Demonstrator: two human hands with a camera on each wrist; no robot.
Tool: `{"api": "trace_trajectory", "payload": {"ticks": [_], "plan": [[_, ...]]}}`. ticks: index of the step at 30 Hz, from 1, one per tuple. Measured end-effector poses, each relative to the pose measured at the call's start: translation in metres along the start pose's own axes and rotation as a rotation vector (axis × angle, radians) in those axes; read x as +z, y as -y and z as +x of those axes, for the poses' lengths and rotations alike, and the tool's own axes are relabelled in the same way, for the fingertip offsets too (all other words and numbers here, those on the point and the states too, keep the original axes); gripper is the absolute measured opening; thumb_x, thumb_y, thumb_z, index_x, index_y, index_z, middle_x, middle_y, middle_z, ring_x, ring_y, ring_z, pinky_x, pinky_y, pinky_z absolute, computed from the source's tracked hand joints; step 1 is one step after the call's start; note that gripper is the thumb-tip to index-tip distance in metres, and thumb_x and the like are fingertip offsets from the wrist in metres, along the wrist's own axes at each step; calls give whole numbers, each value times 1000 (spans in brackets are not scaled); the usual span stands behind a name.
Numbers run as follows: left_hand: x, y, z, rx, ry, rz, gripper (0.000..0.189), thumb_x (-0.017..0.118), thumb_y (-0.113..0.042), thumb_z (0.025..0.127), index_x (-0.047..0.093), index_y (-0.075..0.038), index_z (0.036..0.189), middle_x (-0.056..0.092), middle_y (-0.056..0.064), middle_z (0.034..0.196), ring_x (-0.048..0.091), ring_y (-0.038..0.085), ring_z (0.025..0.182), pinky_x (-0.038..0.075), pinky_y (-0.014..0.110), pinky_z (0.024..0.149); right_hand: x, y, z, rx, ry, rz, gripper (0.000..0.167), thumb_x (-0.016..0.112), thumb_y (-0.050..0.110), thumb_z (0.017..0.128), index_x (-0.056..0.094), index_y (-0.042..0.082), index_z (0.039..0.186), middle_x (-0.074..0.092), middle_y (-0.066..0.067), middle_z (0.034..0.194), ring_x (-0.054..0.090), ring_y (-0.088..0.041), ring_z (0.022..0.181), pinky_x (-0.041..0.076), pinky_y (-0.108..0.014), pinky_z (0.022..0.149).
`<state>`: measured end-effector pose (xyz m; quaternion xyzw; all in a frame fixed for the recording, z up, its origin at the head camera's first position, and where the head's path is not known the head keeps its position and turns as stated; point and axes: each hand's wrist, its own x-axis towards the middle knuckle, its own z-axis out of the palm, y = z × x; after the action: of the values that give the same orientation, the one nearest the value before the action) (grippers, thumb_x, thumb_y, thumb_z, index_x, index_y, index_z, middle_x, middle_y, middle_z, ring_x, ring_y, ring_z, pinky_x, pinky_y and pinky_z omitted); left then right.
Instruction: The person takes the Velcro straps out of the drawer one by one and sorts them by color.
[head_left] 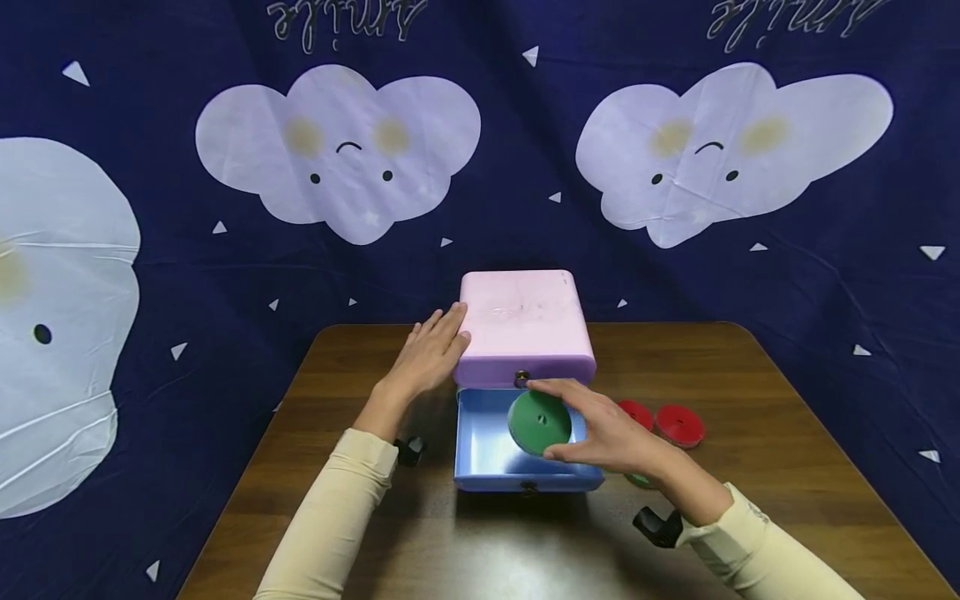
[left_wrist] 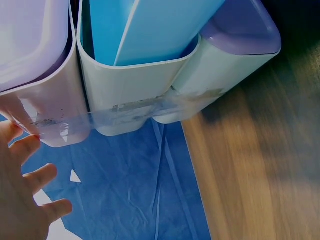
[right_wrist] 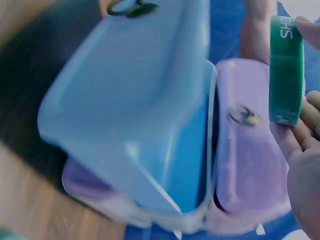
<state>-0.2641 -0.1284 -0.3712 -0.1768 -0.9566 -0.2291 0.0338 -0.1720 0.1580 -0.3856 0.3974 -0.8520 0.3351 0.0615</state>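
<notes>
My right hand [head_left: 603, 427] holds a green roll of tape [head_left: 551, 429] by its edge, between thumb and fingers, above the pulled-out blue drawer [head_left: 491, 483]. In the right wrist view the roll [right_wrist: 286, 85] stands on edge, with white lettering on its band. The drawer belongs to a small plastic drawer box with a pink top [head_left: 517, 321]. My left hand [head_left: 431, 354] rests against the box's left side, fingers extended. In the left wrist view, those fingers [left_wrist: 40, 177] lie by the box's pale shell; part of the hand is cut off.
To the right of the box lie red rolls [head_left: 680, 425] and a mostly hidden green roll [head_left: 640, 481] on the wooden table [head_left: 375, 517]. A purple drawer [right_wrist: 250, 165] with a metal knob is pushed in beside the blue one. A dark blue cloud-print cloth [head_left: 517, 192] hangs behind.
</notes>
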Motion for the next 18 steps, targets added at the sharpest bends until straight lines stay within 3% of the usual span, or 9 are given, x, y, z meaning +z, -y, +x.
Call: {"api": "trace_trajectory", "payload": {"ticks": [6,10,15,18], "plan": [[0,1,0,1,2,0,57,20,-49,100,10,-28,153,10,-7,160,8,22,149,4,52,119,-26,-6,-28,32,-136,-109,88,86,26,67,41,17,142,52,-1,135,55,-8,105,52,-25,81],[-1,1,-1,4,-7,-7,57,20,-48,100,11,-28,153,11,-6,160,9,23,149,4,53,119,-37,-14,-51,68,-221,-127,89,88,20,63,43,14,141,53,-4,136,52,0,112,45,-12,85],[-1,0,-1,4,-7,-13,57,20,-48,100,11,-28,153,10,-7,160,8,23,149,4,53,119,-43,-28,-81,157,-307,-142,90,88,14,62,43,13,141,53,-4,137,42,12,123,34,-1,91],[-1,0,-1,5,-3,-9,57,20,-49,100,10,-28,153,9,-8,160,8,23,149,4,53,119,-43,-41,-101,232,-350,-159,89,87,12,63,43,15,141,53,-3,137,40,16,121,32,2,90]]}}
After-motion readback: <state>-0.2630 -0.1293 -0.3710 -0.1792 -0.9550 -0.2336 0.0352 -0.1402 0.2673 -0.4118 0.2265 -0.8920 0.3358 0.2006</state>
